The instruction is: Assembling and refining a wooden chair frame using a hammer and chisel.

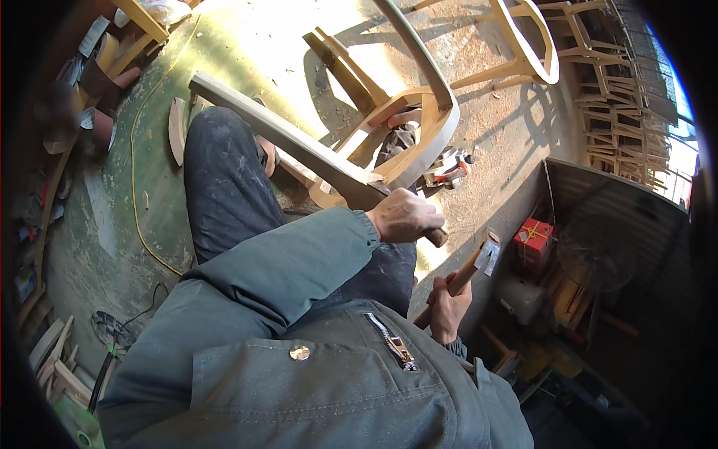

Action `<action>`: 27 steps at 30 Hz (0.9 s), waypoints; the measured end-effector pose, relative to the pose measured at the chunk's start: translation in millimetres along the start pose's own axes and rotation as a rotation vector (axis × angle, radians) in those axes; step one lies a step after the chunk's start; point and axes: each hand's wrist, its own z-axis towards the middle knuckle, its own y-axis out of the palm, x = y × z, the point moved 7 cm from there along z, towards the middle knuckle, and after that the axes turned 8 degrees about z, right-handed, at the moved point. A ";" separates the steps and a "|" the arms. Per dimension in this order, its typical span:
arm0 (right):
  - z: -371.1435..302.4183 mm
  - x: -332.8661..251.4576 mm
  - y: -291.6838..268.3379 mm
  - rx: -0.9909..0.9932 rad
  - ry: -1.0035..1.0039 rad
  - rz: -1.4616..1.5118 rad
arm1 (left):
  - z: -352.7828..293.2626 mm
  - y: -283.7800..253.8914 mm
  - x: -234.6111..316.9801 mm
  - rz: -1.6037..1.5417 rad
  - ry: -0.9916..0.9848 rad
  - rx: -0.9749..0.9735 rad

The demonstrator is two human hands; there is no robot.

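My left hand (404, 215) is closed in a fist around a short brown wooden piece (436, 237), whose blunt end sticks out below the fingers. The rest of that piece is hidden, so I cannot tell its kind. Just beyond the fist is the joint of a wooden chair frame (430, 146) with grey-faced curved rails, lying across my legs. Lower and to the right, my right hand (449, 305) grips the wooden handle of a hammer (467, 275). Its shiny metal head points up and away, apart from the chair frame.
A red-and-silver tool (451, 169) lies on the floor behind the joint. Another chair frame (550, 56) stands at the back right, near stacked frames (617, 120). At right are a red box (532, 241) and a round wire guard (596, 254). A yellow cord (134, 179) runs along the left floor.
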 end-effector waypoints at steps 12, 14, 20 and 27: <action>22.9 10.2 14.1 -0.076 0.146 0.081 | 41.7 -27.5 -30.5 -0.078 -0.523 0.360; 34.2 9.4 20.7 -0.090 0.158 0.067 | 43.3 -18.2 -45.2 -0.131 -0.606 0.314; 56.1 -9.3 43.3 -0.106 0.226 0.042 | 39.6 -4.4 -63.3 0.063 -0.580 0.195; 84.0 -30.5 52.6 -0.081 0.176 -0.029 | 44.8 10.1 -70.1 -0.135 -0.610 0.176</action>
